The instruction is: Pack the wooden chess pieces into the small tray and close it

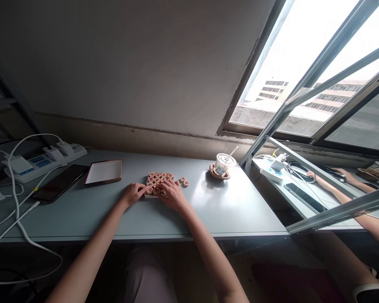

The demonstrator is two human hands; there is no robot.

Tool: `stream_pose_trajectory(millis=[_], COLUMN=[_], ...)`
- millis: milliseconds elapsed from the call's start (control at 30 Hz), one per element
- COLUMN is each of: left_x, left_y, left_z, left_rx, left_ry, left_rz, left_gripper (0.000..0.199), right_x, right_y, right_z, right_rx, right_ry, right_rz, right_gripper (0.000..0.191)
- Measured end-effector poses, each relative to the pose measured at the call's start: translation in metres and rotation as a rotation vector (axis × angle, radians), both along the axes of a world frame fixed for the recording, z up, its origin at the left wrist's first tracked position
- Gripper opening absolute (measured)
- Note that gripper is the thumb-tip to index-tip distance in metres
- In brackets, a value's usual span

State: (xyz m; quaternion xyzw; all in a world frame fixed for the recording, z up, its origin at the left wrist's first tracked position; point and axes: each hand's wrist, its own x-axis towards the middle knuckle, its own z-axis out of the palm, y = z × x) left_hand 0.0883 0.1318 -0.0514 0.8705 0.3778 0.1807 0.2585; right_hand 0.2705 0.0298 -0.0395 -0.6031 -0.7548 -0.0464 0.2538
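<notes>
Head view: a shallow tray (148, 195) filled with round wooden discs (157, 179) is seen at the centre of the frame, on a grey tabletop (227, 210). The left hand (133, 193) is laid against the tray's left edge, fingers curled loosely, nothing clasped in its grip. The right hand (172, 194) is spread over the tray's lower right corner, fingertips resting on the discs; whether its grip is closed on a disc cannot be told. Two loose discs (184, 181) are lying just right of the tray. A lid (103, 171) is placed left of the tray, with a phone (59, 182) and a power strip (44, 160) further left. A cup (224, 165) with a straw is standing right of centre. Another person's arms (334, 189) are seen at the right edge.
</notes>
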Motion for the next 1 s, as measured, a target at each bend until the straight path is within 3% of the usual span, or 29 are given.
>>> stream_pose_trajectory(millis=[800,900,1000], left_x=[-0.001,-0.002,-0.002], left_y=[0.001,0.002,0.002], left_z=[0.000,0.000,0.000], left_rx=[-0.063,-0.070,-0.072], left_ry=[-0.023,-0.019,-0.019], left_rz=[-0.007,-0.009,-0.016], left_gripper=[0.048,0.046,0.045], right_x=[0.000,0.008,0.027], right_y=[-0.006,-0.003,0.000], right_z=[0.006,0.005,0.001], right_rx=[-0.010,0.032,0.067], right_ry=[0.092,0.090,0.107], right_rz=[0.005,-0.135,-0.446], right_gripper=[0.013,0.016,0.026])
